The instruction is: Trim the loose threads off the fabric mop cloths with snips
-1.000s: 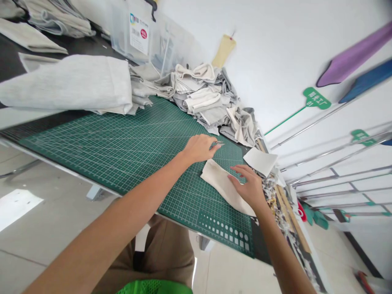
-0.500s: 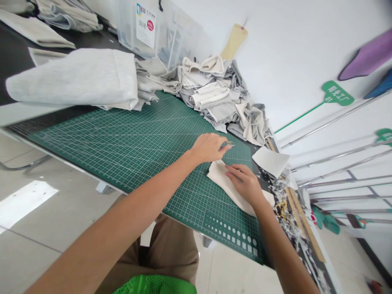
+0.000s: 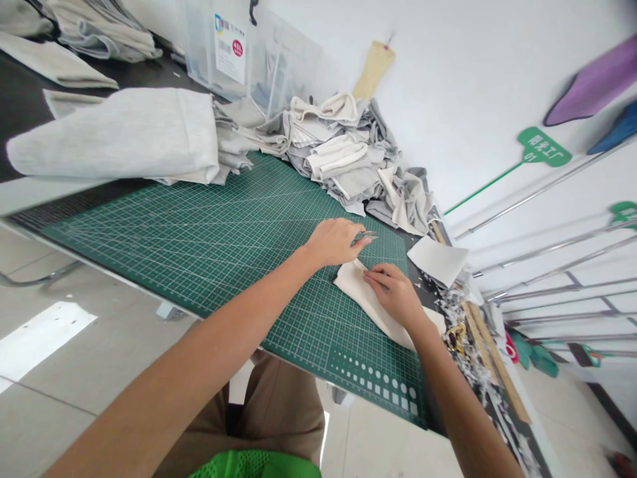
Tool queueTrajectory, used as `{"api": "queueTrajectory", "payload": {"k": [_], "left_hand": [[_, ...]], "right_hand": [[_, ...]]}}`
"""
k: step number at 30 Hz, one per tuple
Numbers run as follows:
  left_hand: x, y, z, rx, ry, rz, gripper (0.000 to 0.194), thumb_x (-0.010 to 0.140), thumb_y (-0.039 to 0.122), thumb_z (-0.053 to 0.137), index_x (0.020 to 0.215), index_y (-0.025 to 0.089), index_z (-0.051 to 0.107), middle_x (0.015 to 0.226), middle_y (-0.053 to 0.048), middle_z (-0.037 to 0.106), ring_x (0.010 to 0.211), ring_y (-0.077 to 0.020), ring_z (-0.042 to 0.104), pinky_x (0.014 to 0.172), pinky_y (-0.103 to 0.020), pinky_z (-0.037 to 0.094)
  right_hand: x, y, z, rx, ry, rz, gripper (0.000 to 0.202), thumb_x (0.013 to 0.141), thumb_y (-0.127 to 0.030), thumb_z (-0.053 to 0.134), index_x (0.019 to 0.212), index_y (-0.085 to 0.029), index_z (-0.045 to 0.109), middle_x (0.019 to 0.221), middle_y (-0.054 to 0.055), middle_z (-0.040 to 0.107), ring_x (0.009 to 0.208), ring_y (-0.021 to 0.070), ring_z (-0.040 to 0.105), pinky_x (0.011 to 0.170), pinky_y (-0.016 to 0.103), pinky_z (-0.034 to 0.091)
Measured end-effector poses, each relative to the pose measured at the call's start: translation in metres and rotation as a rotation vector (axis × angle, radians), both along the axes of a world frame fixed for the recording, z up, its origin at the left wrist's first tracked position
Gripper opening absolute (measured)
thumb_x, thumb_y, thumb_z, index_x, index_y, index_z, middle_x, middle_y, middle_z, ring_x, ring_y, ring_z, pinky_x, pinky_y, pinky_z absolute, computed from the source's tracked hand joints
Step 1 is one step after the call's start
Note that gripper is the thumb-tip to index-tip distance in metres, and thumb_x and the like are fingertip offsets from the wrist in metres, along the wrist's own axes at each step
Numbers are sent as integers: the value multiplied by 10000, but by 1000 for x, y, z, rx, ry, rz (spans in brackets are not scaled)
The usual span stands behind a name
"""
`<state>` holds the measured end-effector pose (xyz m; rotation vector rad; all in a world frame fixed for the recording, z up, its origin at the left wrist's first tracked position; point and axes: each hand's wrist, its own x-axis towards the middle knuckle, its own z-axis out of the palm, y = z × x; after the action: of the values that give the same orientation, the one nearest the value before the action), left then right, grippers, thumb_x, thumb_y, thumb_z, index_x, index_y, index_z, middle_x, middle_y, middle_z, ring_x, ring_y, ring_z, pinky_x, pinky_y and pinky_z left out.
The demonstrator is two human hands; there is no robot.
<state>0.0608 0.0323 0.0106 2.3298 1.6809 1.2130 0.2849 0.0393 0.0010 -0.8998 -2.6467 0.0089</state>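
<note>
A cream piece of cloth (image 3: 365, 295) lies on the green cutting mat (image 3: 239, 245) in front of me. With thumb and fingertips together, my right hand (image 3: 395, 295) pinches its upper surface, covering part of it. My left hand (image 3: 336, 240) is just above the cloth's far end, closed on a small pointed metal tool (image 3: 369, 234) with two thin prongs, which look like thread snips. The tool's points face right, apart from the cloth. Most of its body is hidden in my fingers.
Grey and cream cloth pieces (image 3: 343, 156) are heaped along the wall beside a clear plastic box (image 3: 199, 60). A large folded cloth (image 3: 119, 133) lies at left. White cloth (image 3: 438, 260), gold-handled scissors (image 3: 455, 337), scraps and wooden strips (image 3: 500, 365) line the right edge.
The view has shifted slightly. My left hand still has the metal tool above the cloth, and my right hand stays on the cloth with its fingers drawn a little closer together.
</note>
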Motion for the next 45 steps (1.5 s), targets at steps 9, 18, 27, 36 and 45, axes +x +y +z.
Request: {"api": "queueTrajectory", "payload": {"k": [9, 18, 27, 36, 45], "left_hand": [[0, 2, -2, -1, 14, -11, 359, 920, 449, 456, 1061, 190, 660, 914, -91, 712, 899, -250, 660, 746, -338, 487], [0, 0, -1, 15, 26, -24, 338, 916, 423, 475, 1068, 188, 664, 943, -79, 716, 894, -243, 662, 767, -343, 492], [24, -4, -5, 6, -82, -230, 328, 913, 413, 493, 1084, 194, 668, 910, -40, 730, 824, -190, 670, 751, -287, 490], [31, -1, -12, -48, -79, -261, 323, 898, 419, 520, 1092, 210, 671, 918, -35, 735, 810, -184, 673, 734, -291, 490], [31, -10, -1, 33, 51, -357, 311, 903, 387, 526, 1133, 228, 664, 955, -28, 731, 849, -178, 671, 752, -284, 494]], "right_hand": [[-7, -11, -10, -8, 198, -212, 208, 893, -253, 492, 833, -180, 677, 816, 61, 693, 742, 195, 626, 693, 323, 486], [0, -14, -7, 101, 341, -331, 209, 883, -258, 507, 841, -185, 698, 804, 58, 721, 721, 198, 651, 702, 317, 505], [6, -20, 4, 58, 477, -290, 169, 897, -233, 512, 860, -190, 671, 816, 38, 684, 718, 159, 634, 645, 275, 525], [13, -20, 8, 56, 587, -329, 141, 889, -222, 530, 844, -185, 659, 757, 14, 661, 646, 134, 631, 608, 250, 517], [17, -20, 13, 130, 603, -249, 143, 894, -183, 521, 843, -186, 655, 799, 35, 674, 725, 152, 632, 661, 278, 513]]}}
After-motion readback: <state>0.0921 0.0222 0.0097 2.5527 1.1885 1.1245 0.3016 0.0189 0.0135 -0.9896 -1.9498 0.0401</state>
